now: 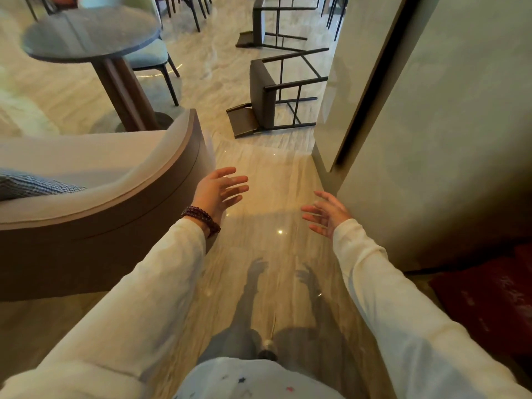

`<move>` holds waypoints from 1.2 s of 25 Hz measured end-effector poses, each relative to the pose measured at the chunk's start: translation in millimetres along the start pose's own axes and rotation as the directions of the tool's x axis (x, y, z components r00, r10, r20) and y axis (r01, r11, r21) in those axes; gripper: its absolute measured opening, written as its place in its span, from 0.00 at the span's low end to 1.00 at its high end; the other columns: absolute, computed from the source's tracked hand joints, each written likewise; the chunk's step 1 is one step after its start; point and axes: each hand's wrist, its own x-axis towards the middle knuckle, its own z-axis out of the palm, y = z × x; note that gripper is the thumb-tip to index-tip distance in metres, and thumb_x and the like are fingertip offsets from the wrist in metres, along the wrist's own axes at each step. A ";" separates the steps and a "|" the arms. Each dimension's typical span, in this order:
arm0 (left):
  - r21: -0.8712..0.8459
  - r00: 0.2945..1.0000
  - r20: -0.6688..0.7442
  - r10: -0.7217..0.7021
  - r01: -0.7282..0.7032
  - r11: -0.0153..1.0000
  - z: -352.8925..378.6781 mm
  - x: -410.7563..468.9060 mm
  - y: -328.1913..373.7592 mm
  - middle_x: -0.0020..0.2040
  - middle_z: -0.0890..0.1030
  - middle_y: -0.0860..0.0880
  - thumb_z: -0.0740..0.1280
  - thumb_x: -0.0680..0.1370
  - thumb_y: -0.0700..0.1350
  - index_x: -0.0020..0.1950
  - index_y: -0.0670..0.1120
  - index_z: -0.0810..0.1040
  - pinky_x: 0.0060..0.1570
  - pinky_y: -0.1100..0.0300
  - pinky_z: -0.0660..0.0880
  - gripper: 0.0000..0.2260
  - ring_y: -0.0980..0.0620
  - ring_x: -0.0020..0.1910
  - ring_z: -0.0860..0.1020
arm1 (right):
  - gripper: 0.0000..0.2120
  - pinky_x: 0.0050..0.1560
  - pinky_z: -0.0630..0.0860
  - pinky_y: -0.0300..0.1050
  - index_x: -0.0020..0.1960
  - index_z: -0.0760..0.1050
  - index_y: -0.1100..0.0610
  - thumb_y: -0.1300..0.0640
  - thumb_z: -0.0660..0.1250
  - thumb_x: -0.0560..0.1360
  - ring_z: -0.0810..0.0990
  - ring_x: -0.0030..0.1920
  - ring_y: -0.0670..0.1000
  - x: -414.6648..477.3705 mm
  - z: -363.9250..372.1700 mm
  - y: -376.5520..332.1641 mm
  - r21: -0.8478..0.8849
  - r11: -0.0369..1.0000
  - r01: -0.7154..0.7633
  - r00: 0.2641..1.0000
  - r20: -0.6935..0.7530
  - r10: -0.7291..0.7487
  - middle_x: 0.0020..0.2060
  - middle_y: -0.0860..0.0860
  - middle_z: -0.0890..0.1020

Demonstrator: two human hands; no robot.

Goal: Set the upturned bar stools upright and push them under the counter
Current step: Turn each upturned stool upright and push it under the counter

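Both hands were empty and spread wide: the left hand (221, 188), a dark bead bracelet (201, 218) at its wrist, reached forward palm inward, and the right hand (326, 215) mirrored it a little lower, fingers fanned, nothing between them but polished floor (259, 168). The nearer bar stool (263, 96) lay tipped on its side well ahead of the hands, its dark seat standing on edge, its backrest flat on the floor and its thin metal legs pointing toward the counter (339, 90) at the right. A second bar stool (259, 24) lay tipped the same way farther back. The floor looked glossy, so the main risk was probably the stool's feet skating away as it was levered upright, or scraping the stone if dragged. The legs lay close to the pale counter panel; swinging them up carelessly might knock or scratch it. The gap between the curved armchair (161, 180) on the left and the counter was narrow, so an elbow or hip might catch while stepping in. Gripping only one thin rung could let the frame twist out of hand.
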 end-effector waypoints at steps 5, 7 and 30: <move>0.003 1.000 0.003 -0.010 0.010 1.000 12.0 82.3 23.1 0.50 0.82 0.45 0.62 0.78 0.38 0.61 0.44 0.73 0.50 0.54 0.77 0.12 0.47 0.48 0.81 | 0.11 0.39 0.79 0.43 0.54 0.75 0.39 0.54 0.62 0.77 0.85 0.46 0.50 80.1 5.1 -28.3 0.015 1.000 0.000 1.000 0.014 0.000 0.45 0.49 0.86; 0.020 1.000 0.002 -0.009 0.009 1.000 16.6 121.1 36.6 0.50 0.82 0.45 0.62 0.78 0.38 0.61 0.44 0.73 0.49 0.55 0.78 0.12 0.47 0.48 0.81 | 0.11 0.40 0.79 0.43 0.53 0.75 0.39 0.53 0.63 0.76 0.85 0.46 0.50 116.1 12.3 -43.1 0.019 1.000 0.011 1.000 0.006 -0.011 0.45 0.49 0.86; 0.099 0.995 -0.104 0.002 0.009 0.995 44.1 536.4 216.3 0.50 0.81 0.46 0.60 0.78 0.36 0.64 0.45 0.71 0.51 0.54 0.76 0.15 0.48 0.49 0.80 | 0.11 0.44 0.81 0.44 0.55 0.73 0.40 0.54 0.62 0.76 0.85 0.48 0.50 519.9 108.3 -259.7 -0.102 0.995 -0.007 0.996 0.090 0.017 0.45 0.47 0.86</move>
